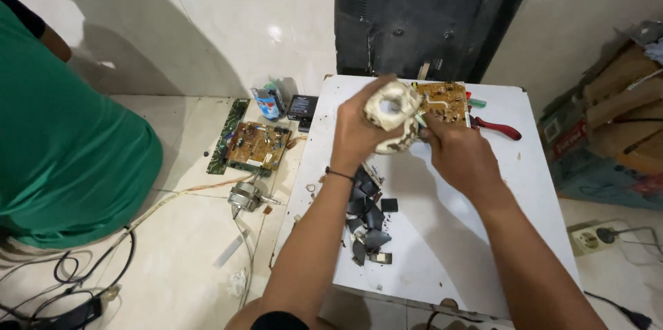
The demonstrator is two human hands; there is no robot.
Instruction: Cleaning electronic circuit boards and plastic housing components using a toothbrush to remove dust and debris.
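Above a small white table (442, 233), both my hands hold a dirty white plastic part (392, 112) with a round hole in it. My left hand (359, 129) wraps around its left side. My right hand (459, 154) grips its lower right edge. Just behind the part, a brown circuit board (442, 100) lies on the table. Black broken pieces (366, 216) lie scattered on the table under my left forearm.
Red-handled pliers (498, 128) lie at the table's back right. A black screen back panel (431, 12) leans on the wall. Circuit boards (255, 145), a small motor (243, 196) and cables lie on the floor. A person in green (62, 143) sits left. Cardboard boxes (615, 123) stand right.
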